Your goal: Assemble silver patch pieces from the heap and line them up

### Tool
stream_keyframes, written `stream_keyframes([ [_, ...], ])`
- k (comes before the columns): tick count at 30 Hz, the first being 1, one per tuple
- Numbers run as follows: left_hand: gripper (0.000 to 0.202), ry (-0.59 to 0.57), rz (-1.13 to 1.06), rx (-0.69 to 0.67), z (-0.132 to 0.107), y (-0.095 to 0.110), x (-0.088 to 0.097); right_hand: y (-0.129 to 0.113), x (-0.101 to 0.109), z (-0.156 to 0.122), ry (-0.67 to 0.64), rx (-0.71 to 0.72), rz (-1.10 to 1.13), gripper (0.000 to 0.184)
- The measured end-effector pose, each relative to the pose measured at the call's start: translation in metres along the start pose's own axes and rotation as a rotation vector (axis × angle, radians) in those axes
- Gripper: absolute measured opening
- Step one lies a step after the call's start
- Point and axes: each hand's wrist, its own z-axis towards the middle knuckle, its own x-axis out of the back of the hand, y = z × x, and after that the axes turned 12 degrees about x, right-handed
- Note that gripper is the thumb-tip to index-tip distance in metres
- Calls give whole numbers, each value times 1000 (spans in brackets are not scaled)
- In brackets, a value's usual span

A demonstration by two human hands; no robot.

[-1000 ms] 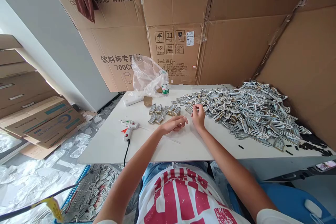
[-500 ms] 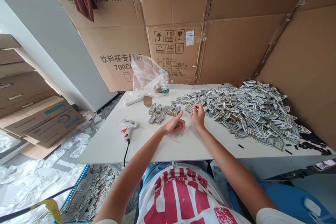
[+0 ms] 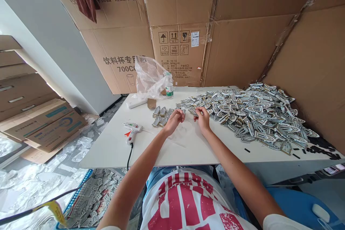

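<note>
Two hands meet at the white tabletop's centre. The right hand pinches one silver shield-shaped metal piece at the heap's left edge. The left hand is curled, contents unclear. Separate pieces singly.

White surface, rectangular, bare along the near edge.

- Right half: broad heap of silver badge pieces, piled loose, running to the far right corner.
- Centre-left: small cluster of folded pieces, apart from the heap.
- Near left: glue gun lying on its side, its black cord dropping over the front edge.
- Far left: white power strip, with a cardboard scrap just beside it.
- Far edge: 1 small bottle, upright, against a crumpled clear plastic bag.
- Near right corner: scattered black bits.
</note>
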Motion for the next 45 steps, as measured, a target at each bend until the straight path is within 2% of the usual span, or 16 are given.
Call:
stream_keyframes([
  [4, 48, 79, 53, -98, 3, -3, 3, -2, -2, 1, -80, -65, 146, 29],
  [7, 57, 129, 116, -147, 2, -2, 4, -4, -1, 1, -141, -119, 252, 31],
  [11, 51, 159, 147, -214, 3, -1, 6, -8, 0, 1, -168, -201, 386, 34],
  [16, 44, 215, 140, -258, 5, -1, 8, -13, 0, 0, -201, -201, 429, 36],
  [22, 53, 382, 143, -247, 6, -1, 14, -16, -3, -4, -281, -164, 365, 48],
  [25, 44, 477, 147, -257, 7, -2, 16, -15, -5, -7, -319, -132, 297, 51],
  [30, 35, 575, 280, -274, 7, -3, 17, -13, -7, -10, -377, -69, 183, 54],
  [37, 37, 494, 207, -272, 6, -4, 14, -10, -7, -12, -416, -23, 126, 52],
  [45, 32, 433, 338, -287, 1, -4, 8, -9, -7, -12, -403, -4, 106, 50],
])
